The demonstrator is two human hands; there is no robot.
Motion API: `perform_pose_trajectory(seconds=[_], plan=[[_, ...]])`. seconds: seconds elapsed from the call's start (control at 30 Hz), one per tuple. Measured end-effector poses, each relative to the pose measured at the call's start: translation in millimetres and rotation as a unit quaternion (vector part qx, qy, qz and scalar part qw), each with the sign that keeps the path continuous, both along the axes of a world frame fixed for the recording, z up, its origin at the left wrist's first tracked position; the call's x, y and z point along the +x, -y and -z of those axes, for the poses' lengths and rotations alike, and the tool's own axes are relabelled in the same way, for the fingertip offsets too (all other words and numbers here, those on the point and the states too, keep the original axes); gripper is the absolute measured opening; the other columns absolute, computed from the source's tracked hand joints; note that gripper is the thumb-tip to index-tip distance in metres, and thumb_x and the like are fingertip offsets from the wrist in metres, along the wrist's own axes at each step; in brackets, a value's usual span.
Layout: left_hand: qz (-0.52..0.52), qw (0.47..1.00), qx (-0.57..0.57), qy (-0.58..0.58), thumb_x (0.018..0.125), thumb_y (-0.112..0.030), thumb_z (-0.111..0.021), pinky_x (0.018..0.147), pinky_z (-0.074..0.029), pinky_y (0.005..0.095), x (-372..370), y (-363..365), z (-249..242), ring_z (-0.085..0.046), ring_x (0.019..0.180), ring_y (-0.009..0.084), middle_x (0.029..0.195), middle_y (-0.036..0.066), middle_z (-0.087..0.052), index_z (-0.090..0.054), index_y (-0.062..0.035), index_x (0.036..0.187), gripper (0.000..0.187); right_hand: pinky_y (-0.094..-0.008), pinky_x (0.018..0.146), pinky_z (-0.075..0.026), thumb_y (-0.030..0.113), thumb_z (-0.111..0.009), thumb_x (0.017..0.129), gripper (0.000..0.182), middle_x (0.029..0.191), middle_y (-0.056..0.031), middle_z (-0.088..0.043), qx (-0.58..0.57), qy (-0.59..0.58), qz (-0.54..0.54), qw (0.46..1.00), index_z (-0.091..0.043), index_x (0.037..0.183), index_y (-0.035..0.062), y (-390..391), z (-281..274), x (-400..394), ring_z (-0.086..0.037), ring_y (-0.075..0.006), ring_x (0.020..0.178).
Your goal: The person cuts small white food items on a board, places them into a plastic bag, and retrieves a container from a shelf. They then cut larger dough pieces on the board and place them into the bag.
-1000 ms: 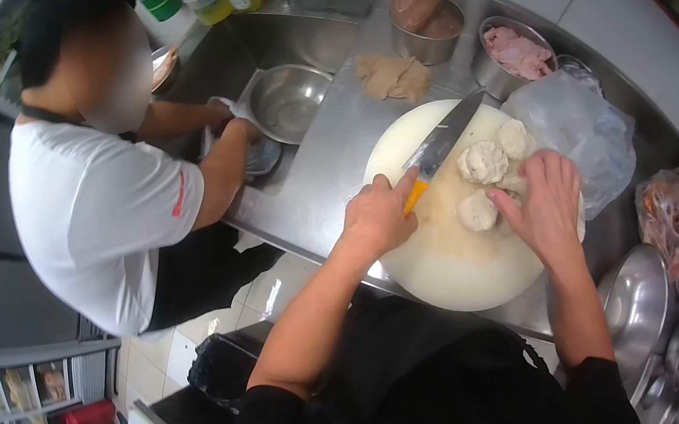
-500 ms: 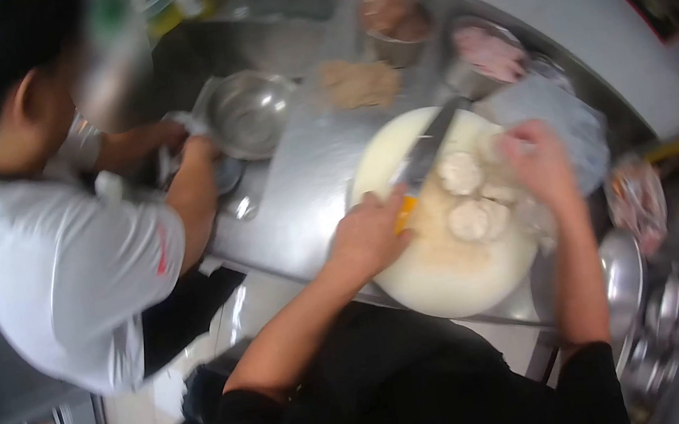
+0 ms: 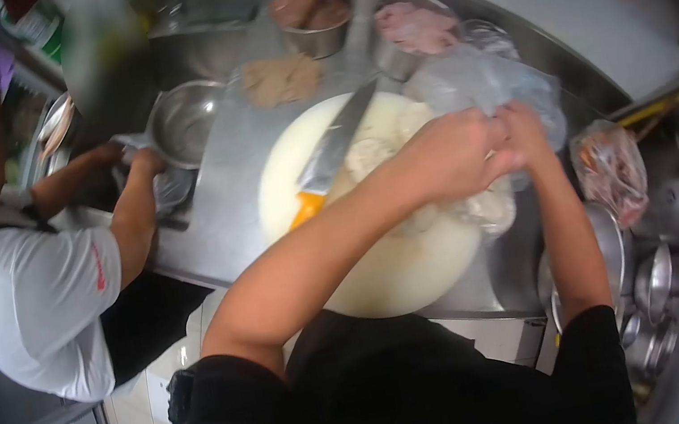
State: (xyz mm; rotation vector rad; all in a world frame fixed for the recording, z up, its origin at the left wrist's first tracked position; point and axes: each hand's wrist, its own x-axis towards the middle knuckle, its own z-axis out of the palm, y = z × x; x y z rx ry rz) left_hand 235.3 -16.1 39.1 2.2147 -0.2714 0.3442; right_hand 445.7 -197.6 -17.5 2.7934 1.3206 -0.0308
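My left hand (image 3: 459, 156) reaches across the round white cutting board (image 3: 388, 281), fingers curled closed. It meets my right hand (image 3: 523, 132), whose fingers are also pinched together. Whatever they grip is hidden, though a clear plastic bag (image 3: 475, 79) lies right behind them. A cleaver (image 3: 338, 141) with an orange handle rests on the board, untouched, its blade pointing away. Pale, dough-like round lumps (image 3: 368, 155) sit on the board, partly covered by my left forearm. Another whitish lump (image 3: 493, 207), seemingly in clear plastic, is at the board's right edge below my hands.
Behind the board stand a metal pot of pink meat (image 3: 416, 26), a pot of brownish meat (image 3: 312, 12) and a flat tan mass (image 3: 282, 79). A co-worker (image 3: 34, 284) handles plastic beside a steel bowl (image 3: 187, 122) on the left. A bag (image 3: 612, 173) and pans are at right.
My left hand has left the cleaver's handle and crossed the board to my right hand. The cleaver stays on the board. The whole view has shifted, so the board appears further left.
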Motion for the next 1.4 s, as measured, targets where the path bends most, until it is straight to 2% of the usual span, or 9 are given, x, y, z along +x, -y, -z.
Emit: perform_pose_trajectory(seconds=[0.13,0.3,0.5,0.57,0.67,0.9,0.97,1.17,1.4], plan=[[0.030,0.987,0.024,-0.156,0.106,-0.062,-0.030,0.105,-0.047,0.0499,154,45,22,-0.062,0.120,0.0463,0.119,0.030,-0.069,-0.070,-0.0013,0.125,0.075,-0.0496,0.100,-0.049,0.048,-0.081,0.079,0.057,0.121,-0.0211,-0.066,0.168,-0.071,-0.077,0.980,-0.070,0.119,0.0095,21,53,43,-0.061,-0.0411,0.116],[-0.074,0.958,0.127,-0.246,0.104,-0.069,-0.028,0.121,-0.033,0.0488,209,-6,62,-0.041,0.147,0.0437,0.155,0.033,-0.044,-0.048,0.0119,0.146,0.093,-0.0510,0.111,-0.042,0.042,-0.079,0.081,0.073,0.135,-0.0234,-0.058,-0.079,-0.007,0.140,0.987,-0.057,0.143,0.0099,47,41,3,-0.053,-0.0404,0.132],[-0.126,0.980,0.103,-0.118,0.106,-0.060,-0.040,0.116,-0.039,0.0511,220,-6,109,-0.052,0.135,0.0464,0.140,0.034,-0.057,-0.060,0.0119,0.132,0.079,-0.0487,0.118,-0.037,0.032,-0.078,0.083,0.075,0.146,-0.0276,-0.052,0.094,-0.070,0.071,0.991,-0.052,0.146,0.0013,82,89,27,-0.046,-0.0427,0.140],[-0.039,0.967,0.204,-0.146,0.107,-0.047,-0.044,0.101,-0.051,0.0517,232,-12,105,-0.068,0.114,0.0418,0.123,0.022,-0.071,-0.070,-0.0089,0.129,0.051,-0.0478,0.118,-0.038,0.026,-0.075,0.085,0.066,0.145,-0.0270,-0.054,0.137,-0.106,0.043,0.984,-0.055,0.142,-0.0009,75,65,36,-0.047,-0.0438,0.139],[-0.035,0.971,0.213,-0.106,0.105,-0.041,-0.048,0.100,-0.051,0.0514,248,-20,119,-0.068,0.114,0.0400,0.123,0.019,-0.072,-0.075,-0.0123,0.121,0.042,-0.0381,0.103,-0.050,0.010,-0.070,0.085,0.060,0.131,-0.0185,-0.066,0.312,-0.313,0.068,0.894,-0.058,0.143,0.0009,48,60,59,-0.065,-0.0314,0.118],[-0.058,0.993,0.083,-0.055,0.099,-0.042,-0.059,0.096,-0.050,0.0503,123,-47,10,-0.067,0.109,0.0412,0.115,0.024,-0.072,-0.076,-0.0074,0.113,0.041,-0.0477,0.090,-0.053,0.008,-0.066,0.079,0.048,0.111,-0.0263,-0.069,-0.087,-0.091,-0.097,0.987,-0.068,0.126,-0.0025,5,80,91,-0.067,-0.0415,0.102],[-0.099,0.992,0.046,0.056,0.096,-0.041,-0.066,0.092,-0.052,0.0492,62,-59,7,-0.068,0.107,0.0416,0.114,0.025,-0.071,-0.073,-0.0029,0.115,0.043,-0.0496,0.087,-0.053,0.008,-0.061,0.078,0.045,0.102,-0.0259,-0.070,-0.003,-0.011,-0.119,0.993,-0.068,0.121,-0.0051,17,83,101,-0.067,-0.0435,0.096],[-0.249,0.955,0.028,-0.161,0.095,-0.039,-0.069,0.095,-0.052,0.0481,-151,-89,27,-0.067,0.110,0.0388,0.117,0.022,-0.069,-0.061,-0.0064,0.138,0.055,-0.0455,0.088,-0.054,0.018,-0.072,0.078,0.053,0.109,-0.0278,-0.070,-0.047,-0.141,0.008,0.989,-0.066,0.124,-0.0067,30,0,68,-0.069,-0.0418,0.100],[-0.345,0.882,0.090,-0.307,0.088,-0.044,-0.077,0.099,-0.050,0.0462,-207,-65,76,-0.056,0.120,0.0380,0.133,0.020,-0.054,-0.051,-0.0127,0.151,0.075,-0.0438,0.092,-0.054,0.019,-0.079,0.078,0.059,0.120,-0.0274,-0.070,-0.048,-0.030,0.060,0.997,-0.065,0.129,-0.0066,21,-68,35,-0.069,-0.0392,0.110]])
